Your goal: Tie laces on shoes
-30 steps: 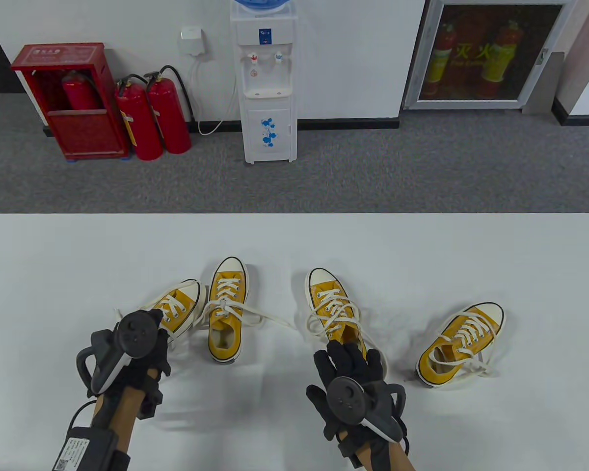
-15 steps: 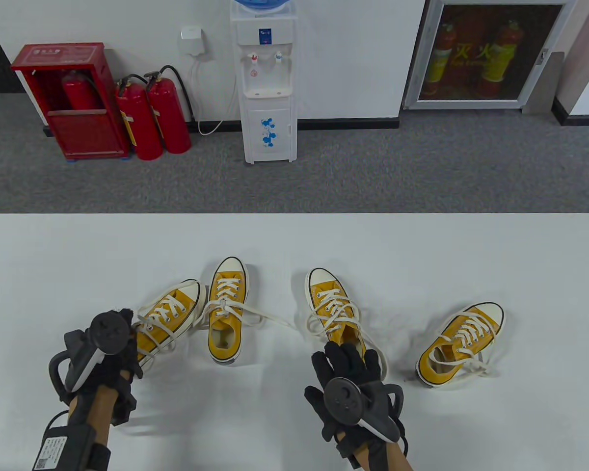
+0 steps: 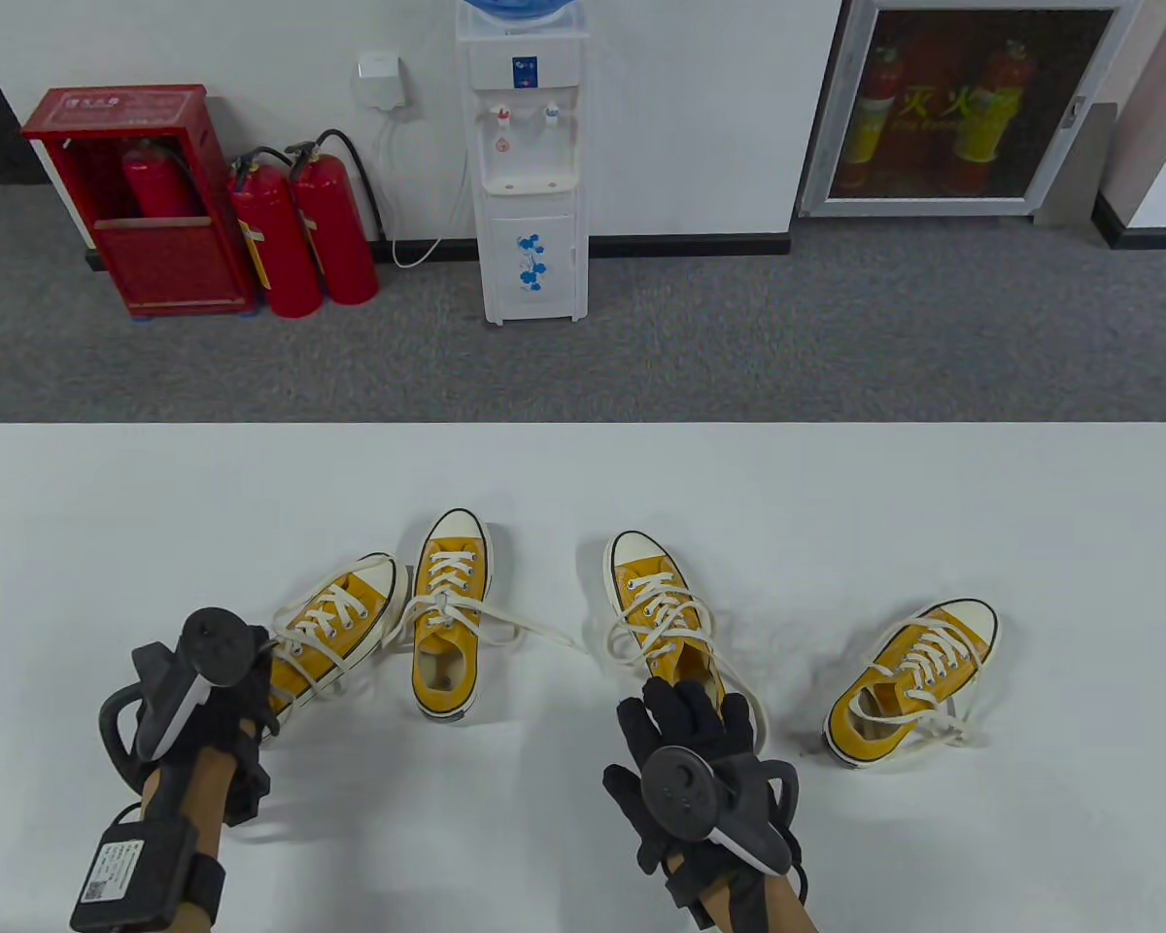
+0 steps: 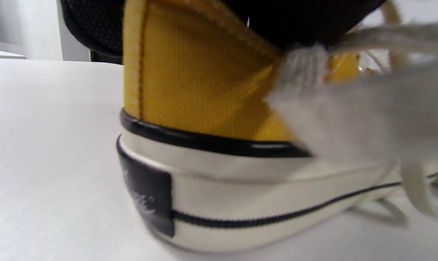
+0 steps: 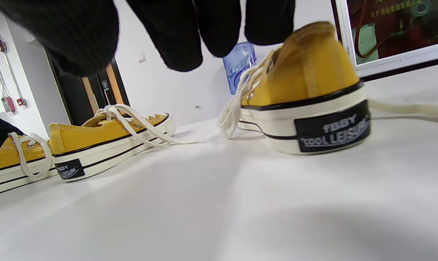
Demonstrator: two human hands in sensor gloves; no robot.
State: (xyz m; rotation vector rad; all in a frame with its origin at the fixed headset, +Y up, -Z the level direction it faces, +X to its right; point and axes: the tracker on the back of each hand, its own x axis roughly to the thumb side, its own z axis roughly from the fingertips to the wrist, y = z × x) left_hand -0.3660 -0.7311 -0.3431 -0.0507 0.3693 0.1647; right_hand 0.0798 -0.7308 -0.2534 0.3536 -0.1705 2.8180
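Four yellow sneakers with loose white laces lie on the white table (image 3: 583, 476). My left hand (image 3: 249, 682) grips the heel of the leftmost sneaker (image 3: 335, 622). In the left wrist view the gloved fingers (image 4: 306, 21) sit over the heel collar of this sneaker (image 4: 190, 79), with a blurred lace (image 4: 349, 108) close by. My right hand (image 3: 690, 709) is open with fingers spread, hovering just behind the heel of the third sneaker (image 3: 656, 603). In the right wrist view its fingers (image 5: 182, 32) hang above that heel (image 5: 313, 87) without touching it.
A second sneaker (image 3: 447, 622) lies beside the leftmost one, its lace trailing right towards the third. A fourth sneaker (image 3: 918, 671) lies angled at the right. The table's far edge (image 3: 583, 426) is well beyond the shoes.
My left hand has drawn back to the left, from over the leftmost sneaker's middle to its heel. The sneakers and my right hand have hardly moved.
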